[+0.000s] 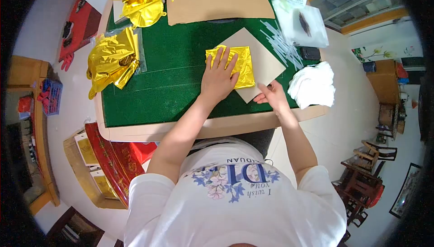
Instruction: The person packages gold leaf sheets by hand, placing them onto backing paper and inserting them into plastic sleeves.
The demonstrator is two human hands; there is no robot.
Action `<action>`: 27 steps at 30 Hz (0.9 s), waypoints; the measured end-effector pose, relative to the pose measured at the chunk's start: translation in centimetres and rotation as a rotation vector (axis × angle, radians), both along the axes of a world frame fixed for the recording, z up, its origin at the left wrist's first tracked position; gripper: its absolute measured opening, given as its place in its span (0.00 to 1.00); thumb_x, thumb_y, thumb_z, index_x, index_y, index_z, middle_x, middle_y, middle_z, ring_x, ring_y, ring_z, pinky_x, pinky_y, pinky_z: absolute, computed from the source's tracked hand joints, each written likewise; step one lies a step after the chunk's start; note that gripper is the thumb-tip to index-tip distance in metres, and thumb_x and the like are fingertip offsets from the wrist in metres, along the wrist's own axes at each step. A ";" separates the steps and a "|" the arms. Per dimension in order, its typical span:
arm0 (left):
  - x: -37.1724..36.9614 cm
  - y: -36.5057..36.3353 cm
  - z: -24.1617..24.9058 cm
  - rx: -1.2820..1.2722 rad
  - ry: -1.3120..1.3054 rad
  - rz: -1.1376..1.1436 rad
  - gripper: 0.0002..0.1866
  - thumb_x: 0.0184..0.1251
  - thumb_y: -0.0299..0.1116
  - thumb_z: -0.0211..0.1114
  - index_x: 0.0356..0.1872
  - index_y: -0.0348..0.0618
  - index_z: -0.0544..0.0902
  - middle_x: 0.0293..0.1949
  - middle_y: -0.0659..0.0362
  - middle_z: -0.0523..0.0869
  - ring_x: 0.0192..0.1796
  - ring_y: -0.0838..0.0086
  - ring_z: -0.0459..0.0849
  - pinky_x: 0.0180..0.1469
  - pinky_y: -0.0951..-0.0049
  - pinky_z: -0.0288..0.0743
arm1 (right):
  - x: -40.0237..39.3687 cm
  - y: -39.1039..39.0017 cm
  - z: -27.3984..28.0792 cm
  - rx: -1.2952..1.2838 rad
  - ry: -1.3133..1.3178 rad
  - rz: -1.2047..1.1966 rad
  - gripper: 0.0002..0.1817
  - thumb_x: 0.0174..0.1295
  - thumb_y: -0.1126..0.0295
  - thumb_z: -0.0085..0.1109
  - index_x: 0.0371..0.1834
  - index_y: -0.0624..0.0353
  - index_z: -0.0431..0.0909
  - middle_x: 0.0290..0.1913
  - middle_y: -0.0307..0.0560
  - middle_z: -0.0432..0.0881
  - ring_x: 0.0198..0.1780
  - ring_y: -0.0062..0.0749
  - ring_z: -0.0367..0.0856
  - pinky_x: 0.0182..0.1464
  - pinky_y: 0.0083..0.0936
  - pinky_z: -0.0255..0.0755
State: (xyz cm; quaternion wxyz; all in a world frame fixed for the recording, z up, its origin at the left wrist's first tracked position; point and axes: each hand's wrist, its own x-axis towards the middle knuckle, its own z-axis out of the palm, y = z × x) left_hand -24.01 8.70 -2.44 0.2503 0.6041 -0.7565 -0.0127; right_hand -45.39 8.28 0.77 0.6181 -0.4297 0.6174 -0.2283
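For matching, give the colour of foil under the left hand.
The foil is shiny gold; head view.

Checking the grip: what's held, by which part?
The right hand seems to pinch the card by its near right edge; the left hand lies flat on gold foil.

So there's a shiny gold foil square (244,68), creased and lying flat, just right of centre in the frame, overlapping a plain grey-beige card (266,64) turned like a diamond. Foil looks folded, though it's hard to be sure.
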 end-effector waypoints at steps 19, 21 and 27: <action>0.0 -0.1 -0.1 0.035 -0.010 0.003 0.28 0.71 0.46 0.54 0.69 0.52 0.69 0.74 0.52 0.62 0.76 0.59 0.57 0.74 0.46 0.50 | -2.1 -0.4 2.0 0.140 0.014 0.099 0.13 0.66 0.66 0.60 0.43 0.65 0.72 0.28 0.48 0.81 0.23 0.29 0.83 0.24 0.20 0.77; -0.1 0.0 -0.2 0.035 -0.015 0.002 0.28 0.71 0.47 0.54 0.69 0.52 0.69 0.74 0.52 0.62 0.76 0.58 0.57 0.74 0.46 0.50 | -2.3 -1.8 2.1 0.209 0.028 0.158 0.10 0.65 0.67 0.61 0.42 0.61 0.73 0.27 0.46 0.81 0.21 0.26 0.81 0.22 0.17 0.75; -0.1 0.0 0.0 0.068 -0.035 -0.005 0.28 0.72 0.48 0.51 0.70 0.53 0.69 0.74 0.52 0.62 0.77 0.60 0.54 0.75 0.47 0.47 | -1.8 -4.6 -0.2 -0.119 0.133 0.019 0.06 0.64 0.71 0.60 0.38 0.59 0.72 0.23 0.39 0.79 0.17 0.20 0.76 0.17 0.14 0.67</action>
